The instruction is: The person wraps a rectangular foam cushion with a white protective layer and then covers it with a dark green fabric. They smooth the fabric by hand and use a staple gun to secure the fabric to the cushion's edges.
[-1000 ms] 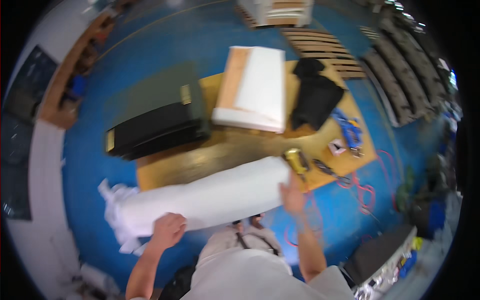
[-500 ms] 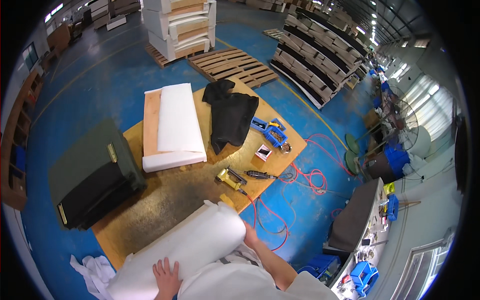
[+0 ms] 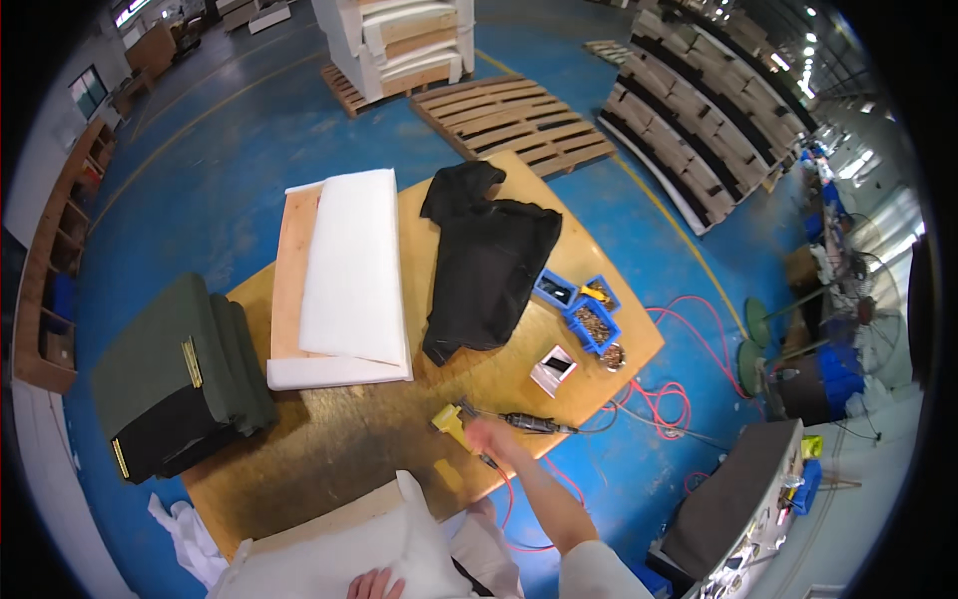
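My left hand (image 3: 376, 584) lies with its fingers flat on a white padded panel (image 3: 344, 554), which rests at the near edge of the table against my body; a strip of bare board shows along its far edge. Over the table's front right, my right hand (image 3: 489, 436) is at a yellow staple gun (image 3: 452, 423) with a red air hose. Motion smears its fingers, so I cannot make out whether they are closed round the tool. Just to the right of that hand is a dark corded hand tool (image 3: 531, 422).
A second padded panel (image 3: 351, 265) and black fabric (image 3: 489, 275) lie across the wooden table (image 3: 329, 424). Blue bins (image 3: 593, 325) of small hardware and a small box (image 3: 554, 370) sit at right. Green upholstered pieces (image 3: 160, 369) stand at left. Red hoses (image 3: 664, 404) trail over the floor.
My right hand has left the end of the padded panel and reached forward to the staple gun. The panel has shifted down towards me and tipped, with my left hand still on it.
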The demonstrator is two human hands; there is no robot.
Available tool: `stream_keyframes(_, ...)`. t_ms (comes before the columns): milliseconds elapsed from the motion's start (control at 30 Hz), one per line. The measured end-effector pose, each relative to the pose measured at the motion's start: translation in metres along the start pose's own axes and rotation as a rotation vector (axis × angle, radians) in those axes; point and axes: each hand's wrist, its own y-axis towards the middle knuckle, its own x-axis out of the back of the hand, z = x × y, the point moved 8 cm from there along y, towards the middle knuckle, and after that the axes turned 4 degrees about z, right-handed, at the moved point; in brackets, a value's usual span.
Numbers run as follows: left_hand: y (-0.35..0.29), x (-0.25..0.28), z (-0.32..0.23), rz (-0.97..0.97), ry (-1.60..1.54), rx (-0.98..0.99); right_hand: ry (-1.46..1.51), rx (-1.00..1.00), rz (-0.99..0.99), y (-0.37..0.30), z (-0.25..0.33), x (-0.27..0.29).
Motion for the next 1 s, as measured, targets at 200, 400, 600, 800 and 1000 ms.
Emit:
stream_keyframes(200,0.010,0.019,-0.008,-0.007,-0.035,0.087,0.583,0.073,-0.642,0.147,0.101,0.035)
stream_keyframes(400,0.003,0.020,-0.007,-0.019,-0.045,0.144,0.271,0.815,-0.255,0.123,0.294,-0.079)
stream_keyframes(600,0.004,0.015,0.002,0.059,-0.036,0.035,-0.386,1.177,-0.035,-0.078,0.506,-0.232)
stream_keyframes(800,-0.004,0.028,-0.006,-0.018,-0.157,0.050,-0.232,1.303,0.257,-0.255,0.502,-0.393)
stream_keyframes(1000,-0.044,-0.001,-0.048,-0.151,0.225,-0.474,-0.261,1.280,0.117,-0.361,0.433,-0.455)
